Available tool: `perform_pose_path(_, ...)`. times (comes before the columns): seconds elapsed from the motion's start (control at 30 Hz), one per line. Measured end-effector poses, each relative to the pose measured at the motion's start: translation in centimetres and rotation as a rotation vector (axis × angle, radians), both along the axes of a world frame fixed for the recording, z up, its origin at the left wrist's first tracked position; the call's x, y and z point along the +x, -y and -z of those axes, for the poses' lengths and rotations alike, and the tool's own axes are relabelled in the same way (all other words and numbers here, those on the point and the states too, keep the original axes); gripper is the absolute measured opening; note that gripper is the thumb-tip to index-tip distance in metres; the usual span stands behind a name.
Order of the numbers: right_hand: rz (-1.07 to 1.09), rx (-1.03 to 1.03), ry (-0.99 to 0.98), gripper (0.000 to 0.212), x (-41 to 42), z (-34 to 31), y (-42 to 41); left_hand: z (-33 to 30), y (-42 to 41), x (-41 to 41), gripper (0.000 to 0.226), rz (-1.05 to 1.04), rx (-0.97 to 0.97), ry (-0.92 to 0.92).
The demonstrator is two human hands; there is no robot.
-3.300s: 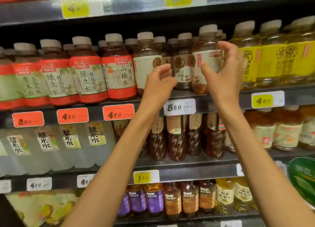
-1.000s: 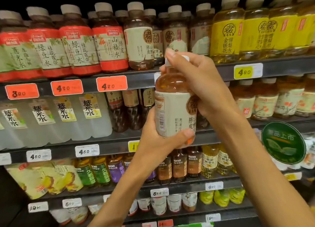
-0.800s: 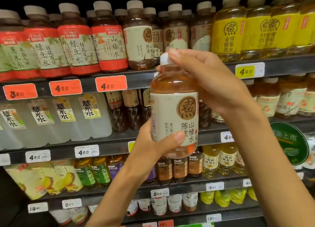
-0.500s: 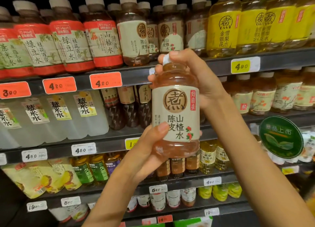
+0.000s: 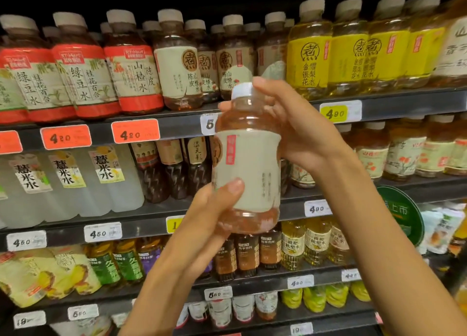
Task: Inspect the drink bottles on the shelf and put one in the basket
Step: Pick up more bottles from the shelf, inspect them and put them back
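I hold an amber drink bottle point(image 5: 249, 164) with a cream label and white cap upright in front of the shelves. My left hand point(image 5: 209, 217) cups its base from below, with the thumb pressed on the lower label. My right hand point(image 5: 290, 123) wraps around its neck and shoulder, fingers curled over the cap. The label's plain side with small print faces me. More bottles of the same drink point(image 5: 178, 65) stand on the upper shelf point(image 5: 177, 123). No basket is in view.
Red-labelled bottles point(image 5: 83, 75) fill the upper shelf's left, yellow-labelled ones point(image 5: 310, 57) its right. Clear bottles point(image 5: 106, 176) and dark bottles sit one shelf down. Lower shelves carry small bottles and yellow pouches point(image 5: 45, 275). A green round sign point(image 5: 401, 214) sticks out at right.
I took the bottle off the upper shelf and lowered it in both hands. Over the last second it has turned, so the logo side has rotated away to the left.
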State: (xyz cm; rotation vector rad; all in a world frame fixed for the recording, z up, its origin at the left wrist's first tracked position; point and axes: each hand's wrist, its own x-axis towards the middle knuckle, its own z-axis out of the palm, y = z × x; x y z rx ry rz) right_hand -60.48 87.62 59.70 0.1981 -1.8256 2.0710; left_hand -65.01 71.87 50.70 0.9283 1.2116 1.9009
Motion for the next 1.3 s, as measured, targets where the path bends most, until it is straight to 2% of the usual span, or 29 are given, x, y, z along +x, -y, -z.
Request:
perform_pose_path(0.1,-0.102,-0.124,0.035,0.04,-0.4,0.1,-0.6,-0.5,-0.8,0.9,0.09,0.201,0.135,0.289)
perform_pose_path(0.17,-0.171,-0.193,0.042,0.045,-0.7,0.4,-0.6,-0.6,-1.1,1.5,0.092,0.269,0.173,0.365)
perform_pose_path(0.3,-0.146,-0.243,0.026,0.021,-1.1,0.9,-0.6,0.2,-1.2,1.7,0.089,0.337,0.166,0.376)
perform_pose_path(0.37,-0.118,-0.217,0.008,0.019,-1.2,1.0,-0.6,0.3,-0.5,0.9,0.079,0.331,0.111,0.286)
perform_pose_path(0.43,-0.074,-0.142,-0.014,0.017,-1.2,1.0,-0.7,0.3,0.4,-0.5,0.07,0.234,0.004,0.094)
perform_pose_path(0.63,0.07,-0.035,0.025,0.014,-2.5,1.2,0.8,0.3,1.4,-1.1,0.098,0.033,-0.214,-0.141)
perform_pose_path(0.83,0.154,0.0,0.002,0.023,-2.6,2.0,2.0,0.7,2.3,-0.8,0.089,-0.035,-0.15,0.021)
perform_pose_path(0.97,0.031,-0.075,-0.016,0.031,-1.6,2.7,2.1,1.0,3.4,-0.3,0.108,-0.024,-0.117,0.161)
perform_pose_path(1.13,-0.104,-0.128,-0.021,0.039,-0.9,2.1,2.6,-0.1,3.0,1.0,0.118,0.035,-0.028,0.358)
perform_pose_path(1.23,-0.041,-0.124,0.019,0.027,-1.1,1.5,2.4,-1.3,2.5,1.8,0.107,0.174,0.032,0.388)
perform_pose_path(1.3,-0.031,-0.184,0.079,0.019,-1.0,1.2,2.2,-1.9,2.2,2.2,0.098,0.27,0.072,0.477)
